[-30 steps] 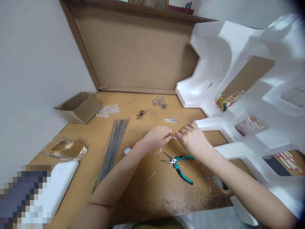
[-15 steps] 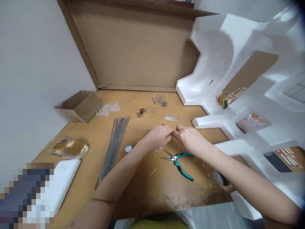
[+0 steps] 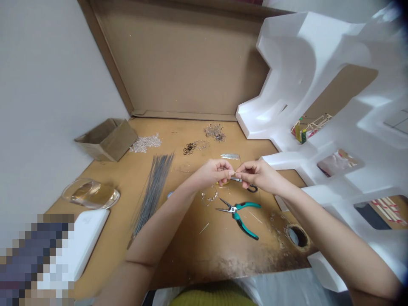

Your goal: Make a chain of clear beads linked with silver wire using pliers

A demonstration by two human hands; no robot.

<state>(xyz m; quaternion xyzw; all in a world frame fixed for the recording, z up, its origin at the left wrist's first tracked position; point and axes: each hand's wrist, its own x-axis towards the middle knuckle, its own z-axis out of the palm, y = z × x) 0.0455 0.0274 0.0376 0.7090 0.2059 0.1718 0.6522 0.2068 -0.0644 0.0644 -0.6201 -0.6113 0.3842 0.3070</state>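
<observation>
My left hand (image 3: 219, 171) and my right hand (image 3: 255, 174) meet fingertip to fingertip above the table. Both pinch, and a tiny thin, pale piece shows between the fingertips, too small to name. Just beneath the hands lie scissors (image 3: 252, 188), partly hidden, with a dark handle loop by my right hand. Nearer to me, long-nose pliers (image 3: 236, 211) with green and black handles rest with their jaws spread. A small loop of shiny beads (image 3: 211, 196) lies below my left hand. Behind the hands sits a row of short silvery rods (image 3: 230, 156).
At left are a bundle of grey wires (image 3: 153, 191), a glass of amber liquid (image 3: 92, 194), a white box (image 3: 91, 242) and a cardboard box (image 3: 116, 142). Black rings (image 3: 189, 148) and clear bits (image 3: 145, 143) lie farther back. White foam (image 3: 287, 55) and a tape roll (image 3: 306, 244) stand right.
My hands have turned so their fingertips show, still close together. The scissors beneath them have come into view. The view has tilted down slightly; the pliers stay in place.
</observation>
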